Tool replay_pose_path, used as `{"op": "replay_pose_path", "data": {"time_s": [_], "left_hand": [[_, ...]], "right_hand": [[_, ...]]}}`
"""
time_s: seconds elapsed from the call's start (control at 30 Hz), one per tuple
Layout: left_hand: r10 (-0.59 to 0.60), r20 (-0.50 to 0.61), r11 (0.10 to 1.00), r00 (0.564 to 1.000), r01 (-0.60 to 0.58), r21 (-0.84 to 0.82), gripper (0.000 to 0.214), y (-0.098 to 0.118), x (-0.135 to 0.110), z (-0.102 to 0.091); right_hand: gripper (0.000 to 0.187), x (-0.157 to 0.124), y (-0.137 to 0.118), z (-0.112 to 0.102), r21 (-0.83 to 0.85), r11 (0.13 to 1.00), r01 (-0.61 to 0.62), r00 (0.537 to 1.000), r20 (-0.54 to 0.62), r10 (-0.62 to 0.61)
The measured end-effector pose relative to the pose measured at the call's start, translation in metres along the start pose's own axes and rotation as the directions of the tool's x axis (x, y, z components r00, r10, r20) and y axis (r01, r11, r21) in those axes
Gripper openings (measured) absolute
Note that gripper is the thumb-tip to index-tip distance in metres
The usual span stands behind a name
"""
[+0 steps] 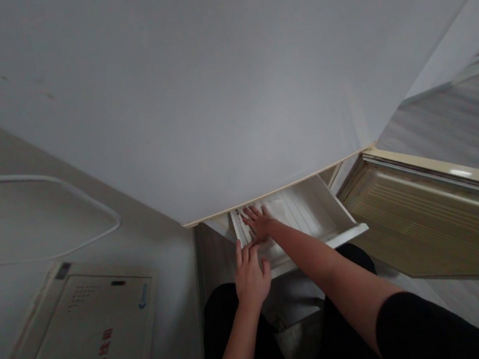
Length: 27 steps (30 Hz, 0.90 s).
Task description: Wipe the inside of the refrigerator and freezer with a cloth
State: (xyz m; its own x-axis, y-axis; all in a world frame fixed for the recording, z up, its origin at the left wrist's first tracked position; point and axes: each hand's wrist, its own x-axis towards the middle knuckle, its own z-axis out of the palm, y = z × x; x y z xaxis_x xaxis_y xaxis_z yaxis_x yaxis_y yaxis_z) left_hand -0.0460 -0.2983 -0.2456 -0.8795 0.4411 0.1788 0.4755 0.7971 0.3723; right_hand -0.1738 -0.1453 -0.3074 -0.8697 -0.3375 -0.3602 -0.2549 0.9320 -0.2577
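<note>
A white drawer [315, 207] is pulled out from beneath a large pale cabinet body. Inside it, toward the left wall, my right hand [259, 224] lies flat with its fingers spread. Whitish, crumpled-looking material [276, 209] shows beside and under that hand; whether it is cloth or paper I cannot tell. My left hand [251, 273] is at the drawer's front left corner, fingers stretched out and apart, the fingertips touching or close to the rim.
An open yellowish door [443, 215] with a ribbed inner panel extends to the right. The pale cabinet surface [225, 85] fills the upper view. On the left wall are a cover panel [87, 334] with red characters and a white cable [84, 194]. Wood-look floor [450, 118] shows at right.
</note>
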Motion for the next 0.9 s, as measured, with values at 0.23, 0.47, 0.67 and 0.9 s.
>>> {"op": "replay_pose_path", "data": {"time_s": [0.23,0.47,0.67,0.9], "left_hand": [[0.018,-0.021,1.0,1.0,-0.018,0.011,0.029,-0.003,-0.001,0.002],[-0.006,-0.022,1.0,1.0,0.006,0.011,0.029,-0.001,-0.001,0.002],[-0.022,-0.033,0.999,0.999,0.023,0.044,0.026,0.005,0.0,0.002],[-0.023,-0.018,0.999,1.0,0.024,0.045,0.026,0.007,0.001,0.0]], "right_hand": [[0.139,-0.059,0.098,-0.015,0.063,0.963,-0.263,0.964,0.059,0.259],[0.13,-0.112,0.138,-0.02,0.406,0.833,-0.377,0.901,-0.048,0.431],[0.167,-0.091,0.114,-0.018,0.067,0.866,-0.495,0.859,0.186,0.477],[0.158,-0.051,0.041,-0.015,-0.048,0.901,-0.43,0.885,0.175,0.432]]}}
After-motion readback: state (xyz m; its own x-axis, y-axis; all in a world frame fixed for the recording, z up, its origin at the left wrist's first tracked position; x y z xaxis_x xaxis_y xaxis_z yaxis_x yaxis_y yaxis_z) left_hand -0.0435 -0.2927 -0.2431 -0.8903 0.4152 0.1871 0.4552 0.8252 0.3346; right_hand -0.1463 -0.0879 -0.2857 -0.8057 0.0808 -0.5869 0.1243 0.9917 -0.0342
